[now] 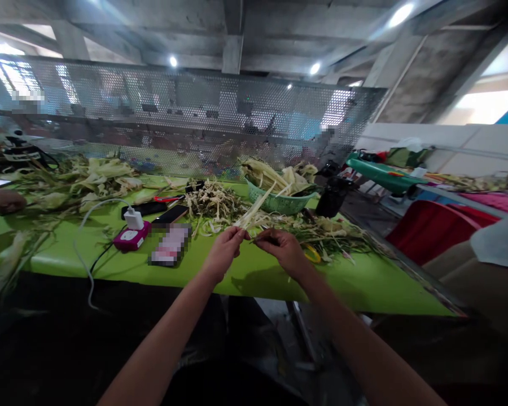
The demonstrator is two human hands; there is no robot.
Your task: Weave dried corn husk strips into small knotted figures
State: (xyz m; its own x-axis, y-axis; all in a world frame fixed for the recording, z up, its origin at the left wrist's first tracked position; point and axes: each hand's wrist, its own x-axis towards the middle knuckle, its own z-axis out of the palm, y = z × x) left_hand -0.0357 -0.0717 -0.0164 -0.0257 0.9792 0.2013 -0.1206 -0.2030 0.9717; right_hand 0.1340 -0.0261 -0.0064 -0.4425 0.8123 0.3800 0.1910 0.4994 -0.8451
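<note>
Pale strips of corn husk (254,210) rise from my left hand (226,249), leaning up and to the right. The fingers of that hand are pinched round their lower end. Close beside it, my right hand (283,252) is also closed, thumb and fingertips pressed on a thin end of the husk between the two hands. Both hands are just above the green tabletop (271,276). Behind them lies a heap of dried, knotted plant pieces (214,200). A green plastic basket (279,204) full of corn husks stands beyond my right hand.
To the left are a purple power socket (132,237) with a white charger (133,219), a phone (170,245) and a dark phone (170,215). Husk piles (97,175) and another person's hand (8,200) are farther left. Green scraps and a yellow ring (312,254) lie right.
</note>
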